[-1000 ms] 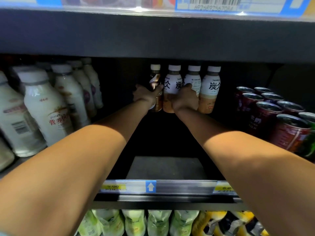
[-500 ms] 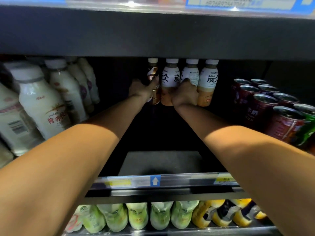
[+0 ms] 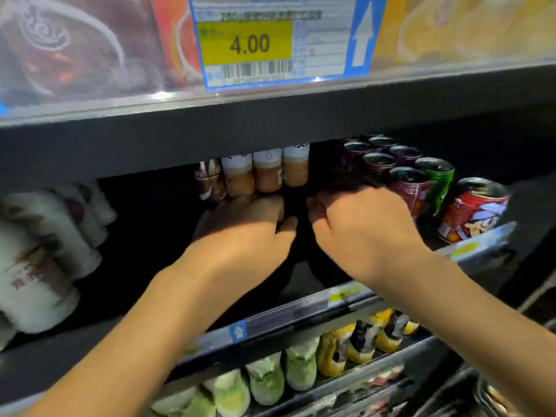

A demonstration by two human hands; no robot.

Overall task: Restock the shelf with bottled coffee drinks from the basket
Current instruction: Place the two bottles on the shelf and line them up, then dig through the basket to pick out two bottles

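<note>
Several bottled coffee drinks [image 3: 267, 173] stand in a row at the back of the dark middle shelf [image 3: 304, 284], with their caps hidden behind the shelf above. Two darker bottles [image 3: 210, 182] stand at the row's left end. My left hand [image 3: 249, 228] is just in front of and below the bottles, fingers loosely curled, holding nothing. My right hand [image 3: 361, 225] is beside it to the right, fingers bent downward, also holding nothing. A narrow gap separates the two hands. The basket is out of view.
White milk bottles [image 3: 39, 260] fill the shelf's left side. Dark red cans [image 3: 406, 183], a green can [image 3: 437, 185] and a red cartoon can [image 3: 472, 210] stand at the right. A 4.00 price tag [image 3: 249, 43] hangs on the shelf above. Green and yellow pouches [image 3: 298, 368] lie below.
Both hands have let go of the coffee bottles and pulled back toward me. The camera has risen and tilted, so the upper shelf edge now hides the bottle tops.
</note>
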